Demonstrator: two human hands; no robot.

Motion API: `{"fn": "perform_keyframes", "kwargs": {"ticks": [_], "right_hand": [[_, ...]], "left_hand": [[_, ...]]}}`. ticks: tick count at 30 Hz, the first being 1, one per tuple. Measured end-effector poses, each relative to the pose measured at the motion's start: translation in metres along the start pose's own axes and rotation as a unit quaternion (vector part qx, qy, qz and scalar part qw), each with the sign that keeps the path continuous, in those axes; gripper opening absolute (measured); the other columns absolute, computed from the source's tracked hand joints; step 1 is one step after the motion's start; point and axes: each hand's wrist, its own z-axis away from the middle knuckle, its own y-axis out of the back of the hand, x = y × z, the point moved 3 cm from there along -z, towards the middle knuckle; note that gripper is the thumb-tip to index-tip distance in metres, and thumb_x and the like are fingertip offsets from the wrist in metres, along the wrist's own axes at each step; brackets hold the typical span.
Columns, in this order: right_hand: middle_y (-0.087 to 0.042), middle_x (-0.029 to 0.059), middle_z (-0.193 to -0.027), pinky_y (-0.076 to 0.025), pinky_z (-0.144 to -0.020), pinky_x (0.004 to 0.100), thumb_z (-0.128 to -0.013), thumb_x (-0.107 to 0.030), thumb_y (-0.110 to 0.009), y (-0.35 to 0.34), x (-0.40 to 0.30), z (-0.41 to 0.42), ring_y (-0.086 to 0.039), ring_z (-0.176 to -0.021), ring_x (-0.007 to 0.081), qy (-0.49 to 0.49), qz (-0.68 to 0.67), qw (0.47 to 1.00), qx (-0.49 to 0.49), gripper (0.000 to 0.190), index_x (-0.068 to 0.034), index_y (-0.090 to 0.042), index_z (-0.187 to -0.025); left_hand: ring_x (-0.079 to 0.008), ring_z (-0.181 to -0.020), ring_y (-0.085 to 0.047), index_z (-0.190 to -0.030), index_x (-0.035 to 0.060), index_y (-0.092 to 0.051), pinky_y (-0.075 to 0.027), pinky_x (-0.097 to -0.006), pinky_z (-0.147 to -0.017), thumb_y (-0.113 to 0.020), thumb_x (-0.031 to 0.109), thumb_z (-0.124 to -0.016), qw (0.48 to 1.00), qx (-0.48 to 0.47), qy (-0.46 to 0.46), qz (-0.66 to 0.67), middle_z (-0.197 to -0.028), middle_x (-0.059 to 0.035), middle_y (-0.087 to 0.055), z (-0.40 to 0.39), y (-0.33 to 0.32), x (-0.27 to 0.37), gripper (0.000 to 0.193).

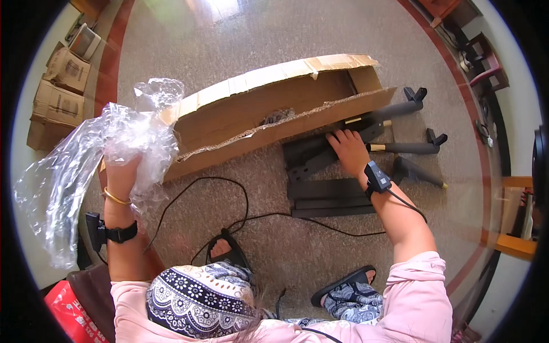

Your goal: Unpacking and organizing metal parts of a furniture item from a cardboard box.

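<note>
Crumpled clear plastic wrap point(141, 128) is bunched over and around my left hand point(122, 156), which grips it at the left end of a long cardboard box point(257, 107). That box lies open on the floor, with a small dark bundle point(278, 116) in plastic inside. On the near side of the box my right hand point(348, 148) rests on black metal parts, its fingers spread over a flat black panel point(313, 150). Black tubular parts point(403, 148) with angled ends stick out to the right. Closer to me lies another long black panel point(330, 197).
Black cables point(274, 213) from the wrist devices run across the floor by my sandals. Stacked cartons point(58, 103) stand at the far left. A red bag point(70, 313) is at the lower left. Wooden furniture point(517, 246) and a reddish stool point(489, 70) line the right wall.
</note>
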Motion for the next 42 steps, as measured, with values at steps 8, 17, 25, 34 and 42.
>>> {"fn": "perform_keyframes", "kwargs": {"ticks": [8,17,25,34,42], "right_hand": [[-0.065,0.0096,-0.104,-0.045,-0.095,0.0411,-0.067,-0.008,-0.074,0.063,0.003,0.014,-0.058,-0.107,0.0308,0.021,-0.05,0.995,-0.083,0.041,-0.009,-0.065,-0.107],[-0.07,0.0137,-0.105,-0.047,-0.097,0.0464,-0.065,-0.008,-0.073,0.043,-0.009,0.063,-0.064,-0.11,0.0355,-0.016,-0.117,0.973,-0.197,0.046,-0.007,-0.067,-0.11],[-0.069,0.0145,-0.111,-0.046,-0.1,0.0487,-0.063,-0.015,-0.08,0.01,-0.013,0.069,-0.063,-0.113,0.0363,-0.008,-0.166,0.968,-0.187,0.059,-0.007,-0.066,-0.12],[-0.068,0.0174,-0.113,-0.048,-0.101,0.0501,-0.06,-0.021,-0.085,-0.015,-0.021,0.08,-0.06,-0.115,0.0406,0.008,-0.185,0.967,-0.173,0.07,-0.006,-0.064,-0.125],[-0.068,0.0217,-0.102,-0.054,-0.089,0.0493,-0.058,-0.023,-0.083,0.045,-0.001,0.068,-0.064,-0.101,0.0445,-0.041,-0.234,0.951,-0.196,0.049,-0.002,-0.068,-0.099]], "left_hand": [[-0.0291,-0.119,-0.061,-0.135,-0.0032,-0.053,-0.047,-0.0404,-0.105,-0.082,0.001,-0.078,0.977,-0.028,-0.162,-0.134,-0.13,-0.0179,-0.063,0.005,-0.013,0.015,0.064],[-0.0309,-0.102,-0.069,-0.126,-0.0011,-0.065,-0.053,-0.0439,-0.098,-0.079,0.024,-0.085,0.904,-0.034,-0.299,-0.305,-0.112,-0.0157,-0.073,0.008,-0.084,0.065,0.05],[-0.037,-0.102,-0.07,-0.121,0.0013,-0.069,-0.055,-0.0445,-0.094,-0.076,0.027,-0.081,0.925,-0.25,-0.232,-0.166,-0.108,-0.0201,-0.074,0.046,-0.077,0.161,0.048],[-0.0387,-0.104,-0.071,-0.148,0.0021,-0.051,-0.056,-0.0431,-0.091,-0.075,0.026,-0.081,0.861,-0.443,-0.103,-0.227,-0.123,-0.0251,-0.07,0.085,-0.073,0.198,0.076],[-0.0447,-0.085,-0.071,-0.162,-0.0049,-0.013,-0.057,-0.0495,-0.081,-0.062,0.008,-0.072,0.901,-0.293,-0.023,-0.318,-0.089,-0.0292,-0.071,0.064,-0.086,0.163,0.104]]}}
